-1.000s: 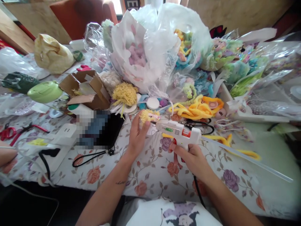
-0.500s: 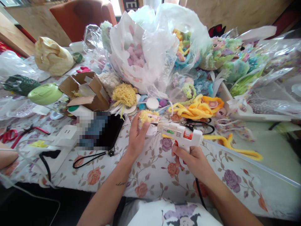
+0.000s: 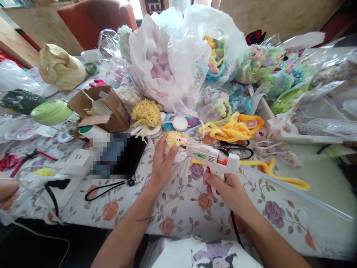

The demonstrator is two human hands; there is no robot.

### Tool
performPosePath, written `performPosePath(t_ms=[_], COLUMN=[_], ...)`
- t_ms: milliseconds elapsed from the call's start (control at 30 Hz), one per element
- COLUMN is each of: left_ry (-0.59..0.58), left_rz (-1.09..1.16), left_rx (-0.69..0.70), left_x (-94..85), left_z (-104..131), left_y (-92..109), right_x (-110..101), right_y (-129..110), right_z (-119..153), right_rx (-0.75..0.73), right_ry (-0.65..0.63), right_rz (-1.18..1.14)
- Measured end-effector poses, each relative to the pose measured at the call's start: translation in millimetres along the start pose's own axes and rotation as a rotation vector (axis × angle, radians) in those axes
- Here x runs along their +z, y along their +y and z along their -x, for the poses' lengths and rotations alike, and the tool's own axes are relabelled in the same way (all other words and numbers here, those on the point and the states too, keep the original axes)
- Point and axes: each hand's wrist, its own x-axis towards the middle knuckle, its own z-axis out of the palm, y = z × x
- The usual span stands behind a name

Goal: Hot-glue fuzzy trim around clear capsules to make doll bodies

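My left hand (image 3: 163, 162) is closed around a small doll head (image 3: 177, 139) with curly yellow hair and a pinkish face. Wrapped round the handle of a white glue gun (image 3: 213, 158) is my right hand (image 3: 223, 186). The gun's nozzle points left, close to the doll head; whether they touch is too small to tell. A long clear glue stick (image 3: 306, 198) sticks out of the gun's back to the right. Behind the gun lie black-handled scissors (image 3: 237, 149) and yellow fuzzy strips (image 3: 228, 128).
A phone (image 3: 136, 152) and a white power strip (image 3: 67, 182) lie at left, with red pliers (image 3: 23, 162) beyond. A cardboard box (image 3: 103, 108), yellow yarn bundle (image 3: 146, 112) and plastic bags (image 3: 178, 63) stand behind. Another person's arm (image 3: 7, 188) shows at the left edge.
The whole view has shifted very slightly. Both hands keep their holds, and the glue gun and doll head stay almost in place.
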Motion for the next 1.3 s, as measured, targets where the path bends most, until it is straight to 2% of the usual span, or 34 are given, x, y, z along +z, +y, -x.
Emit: performPosePath(t_ms=[133,300,567,767,1000,1300], left_ry=[0.012,0.018,0.016,0.048,0.067,0.06], left_rz=[0.027,0.034,-0.107,-0.09,-0.085,-0.092], left_rx=[-0.012,-0.016,0.068,0.085,0.062,0.076], left_x=[-0.2,-0.6,-1.9,-2.2,-3.5,-2.8], left_z=[0.3,-0.3,1.2,0.2,-0.1,0.0], left_y=[-2.1,-3.7,0.5,2.3,1.1,3.6], right_x=[-0.7,-5.1,-2.8,-3.4,-11.2,1.4], right_y=[1.8,6.4,2.3,1.7,15.6,-2.0], right_z=[0.3,-1.7,-0.8,-0.2,-6.0,4.6], right_rx=[-0.025,0.003,-0.019,0.005,-0.042,0.0], right_ry=[0.015,0.025,0.02,0.011,0.115,0.053], right_rz=[-0.036,0.027,-0.006,0.029,0.101,-0.014])
